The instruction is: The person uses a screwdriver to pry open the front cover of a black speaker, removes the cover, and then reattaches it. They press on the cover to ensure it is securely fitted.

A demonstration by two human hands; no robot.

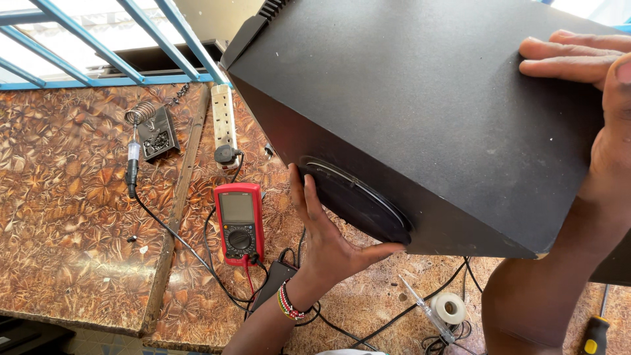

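Observation:
A large black speaker box (434, 112) fills the upper right of the head view, tilted above the workbench. Its round speaker cone (358, 200) faces down and to the left. My left hand (322, 230), with a beaded bracelet on the wrist, presses flat against the box's lower side beside the cone, thumb under the edge. My right hand (595, 92) grips the box's far right side, fingers spread over the top face. Both hands hold the box up off the bench.
A red multimeter (239, 222) with leads lies on the brown patterned bench (66, 217). A soldering iron (133, 161) rests in its coil stand at the left. A white power strip (222, 118), a tape roll (451, 307), a clear-handled screwdriver (424, 307) and cables lie around.

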